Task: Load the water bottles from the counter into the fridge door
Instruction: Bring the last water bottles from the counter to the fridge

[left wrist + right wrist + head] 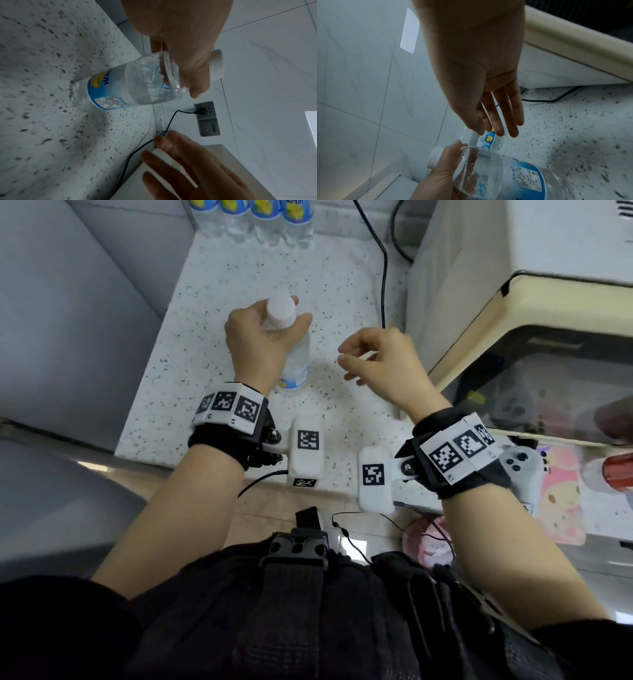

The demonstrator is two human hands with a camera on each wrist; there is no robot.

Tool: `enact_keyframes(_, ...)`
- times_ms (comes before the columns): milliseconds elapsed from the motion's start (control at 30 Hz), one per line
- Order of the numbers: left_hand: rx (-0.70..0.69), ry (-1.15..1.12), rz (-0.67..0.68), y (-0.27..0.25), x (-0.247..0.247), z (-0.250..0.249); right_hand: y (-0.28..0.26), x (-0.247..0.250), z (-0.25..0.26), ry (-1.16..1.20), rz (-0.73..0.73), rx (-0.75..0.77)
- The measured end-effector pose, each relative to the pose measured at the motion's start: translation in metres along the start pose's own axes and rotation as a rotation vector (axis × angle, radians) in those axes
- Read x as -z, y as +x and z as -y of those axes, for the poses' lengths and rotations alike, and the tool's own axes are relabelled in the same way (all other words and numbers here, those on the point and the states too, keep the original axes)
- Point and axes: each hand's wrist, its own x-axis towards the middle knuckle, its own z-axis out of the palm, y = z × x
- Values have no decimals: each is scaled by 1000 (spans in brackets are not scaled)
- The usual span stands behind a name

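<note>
My left hand (260, 337) grips a water bottle (294, 361) at its shoulder and neck, thumb on one side and fingers curled round the other, just under the white cap (281, 309). The left wrist view shows the bottle's base on the speckled worktop (219, 337), with its blue and yellow label (104, 93) low on the body, toward the base. The bottle looks upright or nearly so.

My right hand (383, 361) hangs in the air just to the right of the bottle and holds nothing. In the right wrist view its fingers (503, 115) are fairly straight and close together; in the head view they look loosely bent, their tips pointing toward the bottle but apart from it.

Right of that hand stands a cream appliance (513, 316) with a dark front, near the worktop's edge on that side. A black cable (385, 268) runs along the worktop beyond my right hand, past the appliance, and in the left wrist view a black cable goes up to a plug in a grey wall socket (205, 109), with a second socket (209, 127) beside it.

Farthest from both hands, at the back of the worktop against the tiled wall, a row of more water bottles (253, 220) stands side by side with the same blue and yellow labels.
</note>
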Motion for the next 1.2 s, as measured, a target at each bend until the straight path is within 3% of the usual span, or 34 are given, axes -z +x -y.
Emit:
enact_keyframes(267, -17, -29, -192, -89, 40, -23, -81, -7, 7, 6, 82, 81)
enact_keyframes(533, 21, -73, -384, -204, 112, -21, -171, -55, 32, 54, 269, 189)
enact_keyframes(900, -39, 43, -598, -316, 280, 18, -262, -201, 116, 82, 609, 352)
enact_keyframes(1200, -61, 44, -699, -367, 442, 78, -336, -342, 200, 134, 684, 375)
